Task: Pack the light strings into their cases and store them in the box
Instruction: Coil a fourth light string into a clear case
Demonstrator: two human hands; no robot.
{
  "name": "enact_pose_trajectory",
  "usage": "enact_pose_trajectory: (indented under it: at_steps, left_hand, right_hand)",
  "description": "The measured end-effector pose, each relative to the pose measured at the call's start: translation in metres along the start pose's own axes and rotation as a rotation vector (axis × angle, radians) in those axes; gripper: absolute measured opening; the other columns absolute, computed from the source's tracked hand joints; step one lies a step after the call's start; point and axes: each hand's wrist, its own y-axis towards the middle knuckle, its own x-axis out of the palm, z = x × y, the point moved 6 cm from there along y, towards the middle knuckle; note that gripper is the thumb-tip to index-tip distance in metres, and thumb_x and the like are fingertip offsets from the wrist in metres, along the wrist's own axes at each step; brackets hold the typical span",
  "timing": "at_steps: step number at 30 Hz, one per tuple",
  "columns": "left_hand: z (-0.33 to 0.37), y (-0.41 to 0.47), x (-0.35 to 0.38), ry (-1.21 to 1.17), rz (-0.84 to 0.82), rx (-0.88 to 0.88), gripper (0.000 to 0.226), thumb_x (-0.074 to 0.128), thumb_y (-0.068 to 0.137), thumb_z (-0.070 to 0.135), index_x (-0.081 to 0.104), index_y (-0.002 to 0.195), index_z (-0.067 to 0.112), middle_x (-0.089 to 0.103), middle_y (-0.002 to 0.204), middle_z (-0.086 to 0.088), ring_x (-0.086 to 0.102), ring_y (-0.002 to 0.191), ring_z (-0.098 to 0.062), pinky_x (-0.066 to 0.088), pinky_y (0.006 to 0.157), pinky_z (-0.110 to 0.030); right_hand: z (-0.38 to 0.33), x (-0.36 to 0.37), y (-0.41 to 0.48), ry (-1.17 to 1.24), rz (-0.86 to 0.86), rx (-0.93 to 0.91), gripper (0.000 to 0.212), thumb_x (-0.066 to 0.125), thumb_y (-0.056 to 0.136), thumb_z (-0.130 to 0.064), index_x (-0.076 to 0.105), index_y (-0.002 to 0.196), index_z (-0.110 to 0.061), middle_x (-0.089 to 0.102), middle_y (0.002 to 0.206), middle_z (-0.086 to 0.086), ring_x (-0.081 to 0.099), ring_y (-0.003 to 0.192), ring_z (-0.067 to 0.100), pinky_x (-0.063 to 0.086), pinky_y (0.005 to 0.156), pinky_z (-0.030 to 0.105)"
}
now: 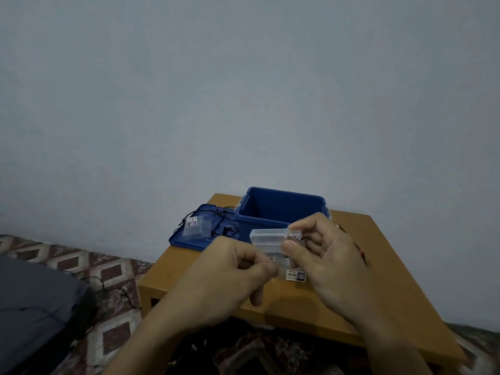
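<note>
Item: clear case (270,236), long axis left-to-right, pinched by right hand (324,255) at its right end and left hand (230,269) below; open blue box (270,201) directly beyond, nearer the right hand.

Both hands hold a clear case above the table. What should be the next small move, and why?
Probably press the clear case shut: the right hand and left hand both hold it, its top flap looks not fully seated, and the open blue box waits just behind.
</note>
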Motion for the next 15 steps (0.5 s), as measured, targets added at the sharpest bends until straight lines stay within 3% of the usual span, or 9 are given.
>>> enact_pose_trajectory:
  at_steps: [2,8,11,15]
  left_hand:
    - [0.001,0.0,-0.005,-0.129,-0.03,-0.023,0.024,0.065,0.095,0.031,0.076,0.08,0.016,0.063,0.058,0.001,0.042,0.044,-0.008,0.035,0.045,-0.018]
    - [0.011,0.003,-0.021,-0.219,-0.022,0.052,0.022,0.065,0.093,0.022,0.072,0.079,0.007,0.052,0.057,-0.002,0.037,0.048,-0.014,0.029,0.046,-0.022]
    - [0.016,0.007,-0.026,-0.234,-0.03,0.1,0.026,0.069,0.094,0.026,0.07,0.078,0.006,0.046,0.055,-0.002,0.038,0.05,-0.017,0.03,0.049,-0.028]
    - [0.019,0.014,-0.03,-0.284,-0.023,0.118,0.023,0.069,0.086,0.028,0.07,0.074,0.008,0.045,0.053,-0.002,0.037,0.046,-0.013,0.03,0.045,-0.022]
  right_hand:
    - [0.002,-0.002,0.0,-0.021,-0.003,0.021,0.019,0.075,0.089,-0.018,0.063,0.096,-0.03,0.07,0.096,-0.021,0.07,0.093,0.002,0.062,0.081,0.03]
    - [0.002,0.004,-0.003,0.016,-0.168,0.104,0.016,0.073,0.091,-0.019,0.064,0.101,-0.028,0.074,0.092,-0.007,0.074,0.089,0.012,0.062,0.081,0.044]
    - [-0.001,0.008,-0.005,0.011,-0.264,0.136,0.014,0.071,0.093,-0.021,0.062,0.103,-0.025,0.076,0.091,-0.003,0.075,0.087,0.014,0.061,0.085,0.044]
    - [-0.006,0.014,-0.008,0.089,-0.409,0.199,0.02,0.073,0.091,-0.012,0.059,0.104,-0.012,0.076,0.092,0.006,0.076,0.086,0.02,0.062,0.083,0.044]
